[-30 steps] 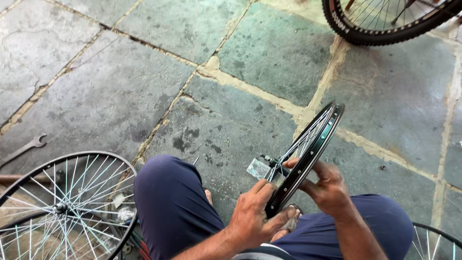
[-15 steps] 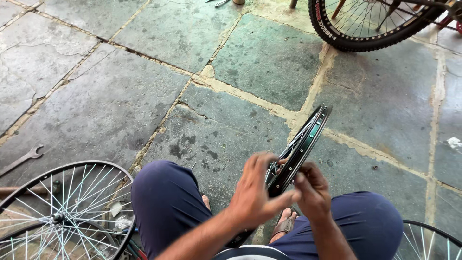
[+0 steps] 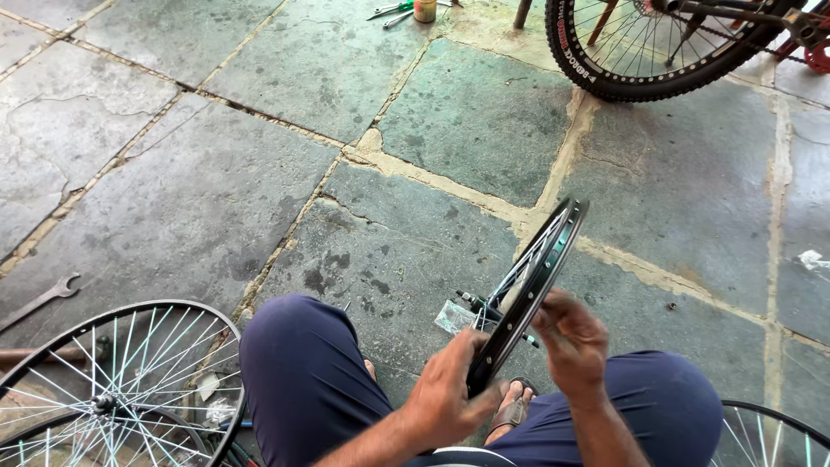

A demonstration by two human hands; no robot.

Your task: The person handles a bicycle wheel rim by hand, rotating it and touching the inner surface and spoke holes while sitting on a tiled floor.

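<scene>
From the head view, the left hand (image 3: pixel 445 393) and the right hand (image 3: pixel 572 342) each close their grip on the black rim (image 3: pixel 529 294), standing on edge between the knees, above the floor (image 3: pixel 259 173).

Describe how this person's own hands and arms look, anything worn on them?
Both forearms are bare as far as the picture shows, with no sleeves in view. The left hand and right hand wear no gloves, and no watch, ring or band is visible on wrists or fingers. Below them, the legs are in dark blue trousers.
</scene>
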